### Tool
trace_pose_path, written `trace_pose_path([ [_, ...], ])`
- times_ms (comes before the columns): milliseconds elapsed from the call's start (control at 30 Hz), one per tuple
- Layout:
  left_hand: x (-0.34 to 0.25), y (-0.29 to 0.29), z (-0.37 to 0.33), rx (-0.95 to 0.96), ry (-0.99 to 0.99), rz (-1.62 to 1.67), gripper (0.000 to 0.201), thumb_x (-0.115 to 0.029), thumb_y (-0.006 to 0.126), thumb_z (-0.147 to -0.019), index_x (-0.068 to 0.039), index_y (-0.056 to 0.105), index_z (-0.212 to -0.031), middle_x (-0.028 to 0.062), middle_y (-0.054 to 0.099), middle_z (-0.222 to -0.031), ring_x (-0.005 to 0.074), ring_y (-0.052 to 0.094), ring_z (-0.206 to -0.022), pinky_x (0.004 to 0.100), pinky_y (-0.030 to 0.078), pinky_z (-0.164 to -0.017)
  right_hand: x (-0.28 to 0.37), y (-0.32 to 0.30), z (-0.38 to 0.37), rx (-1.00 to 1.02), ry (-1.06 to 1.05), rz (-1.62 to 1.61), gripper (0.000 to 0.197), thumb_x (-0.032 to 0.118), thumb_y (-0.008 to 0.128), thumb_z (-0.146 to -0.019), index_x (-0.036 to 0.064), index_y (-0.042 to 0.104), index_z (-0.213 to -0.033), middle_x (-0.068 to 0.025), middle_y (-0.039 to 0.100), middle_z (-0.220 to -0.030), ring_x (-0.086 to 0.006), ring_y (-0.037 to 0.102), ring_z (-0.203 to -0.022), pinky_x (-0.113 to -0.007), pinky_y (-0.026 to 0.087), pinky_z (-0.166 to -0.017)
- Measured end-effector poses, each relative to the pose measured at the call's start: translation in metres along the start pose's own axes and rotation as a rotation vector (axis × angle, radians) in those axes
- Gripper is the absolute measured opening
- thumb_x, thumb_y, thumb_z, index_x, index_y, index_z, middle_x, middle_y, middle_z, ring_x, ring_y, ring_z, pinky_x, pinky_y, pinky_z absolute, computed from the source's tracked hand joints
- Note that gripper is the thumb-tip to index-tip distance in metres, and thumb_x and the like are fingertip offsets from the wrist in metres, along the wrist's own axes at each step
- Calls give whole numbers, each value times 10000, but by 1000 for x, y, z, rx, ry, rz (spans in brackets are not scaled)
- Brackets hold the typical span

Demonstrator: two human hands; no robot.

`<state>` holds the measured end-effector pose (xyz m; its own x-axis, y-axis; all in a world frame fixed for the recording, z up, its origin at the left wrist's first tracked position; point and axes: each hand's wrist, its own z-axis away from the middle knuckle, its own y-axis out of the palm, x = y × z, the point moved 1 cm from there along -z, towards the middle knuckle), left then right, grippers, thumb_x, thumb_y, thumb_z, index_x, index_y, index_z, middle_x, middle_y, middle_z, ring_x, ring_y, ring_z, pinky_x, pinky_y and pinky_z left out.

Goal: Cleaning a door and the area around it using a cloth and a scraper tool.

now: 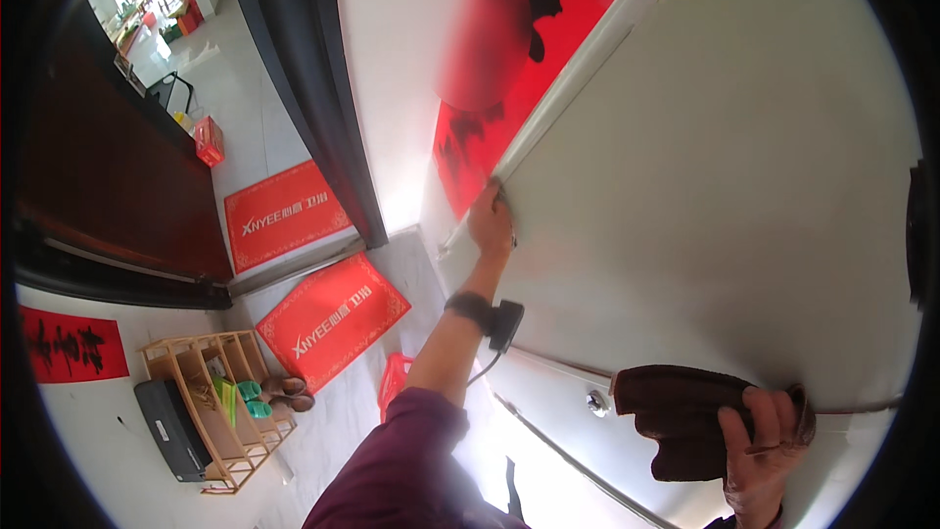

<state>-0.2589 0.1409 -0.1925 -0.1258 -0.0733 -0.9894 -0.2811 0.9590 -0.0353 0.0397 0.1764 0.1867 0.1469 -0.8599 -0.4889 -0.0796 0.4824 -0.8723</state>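
Note:
A brown cloth (676, 416) is in my right hand (764, 441), with the fingers bent over one end of it. The cloth hangs at the near edge of a large pale grey panel (705, 196), which looks like the top of a cabinet. My left arm reaches forward, and my left hand (493, 218) grips the panel's left edge beside the wall. Its fingertips are partly hidden. A dark band with a small black device (505, 325) is on my left wrist. Below the panel's near edge, a round metal lock (597, 403) sits on the white front.
Red mats (338, 323) lie on both sides of a doorway sill at left. A wooden shoe rack (211, 402) with green and brown shoes stands by the left wall. A red bag (395, 377) is on the floor. Red banners (470, 152) hang on the wall beyond my left hand.

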Motion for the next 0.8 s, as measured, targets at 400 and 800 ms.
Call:
trace_pose_path([
  [400,-123,7,-17,-81,363,294,354,81,522,-691,-70,578,-1007,130,573,-1015,256,564,-919,323,455,-764,-2,6,11,76,83,21,356,61,575,-712,155,553,-1054,-78,512,-1128,-291,515,-998,-490,397,-847],
  [800,-254,11,-38,2,412,322,353,39,504,-727,-47,541,-1068,151,520,-1082,298,536,-936,317,441,-785,-5,1,8,71,41,14,358,110,528,-760,158,523,-1115,-69,486,-1190,-300,487,-1054,-499,366,-885],
])
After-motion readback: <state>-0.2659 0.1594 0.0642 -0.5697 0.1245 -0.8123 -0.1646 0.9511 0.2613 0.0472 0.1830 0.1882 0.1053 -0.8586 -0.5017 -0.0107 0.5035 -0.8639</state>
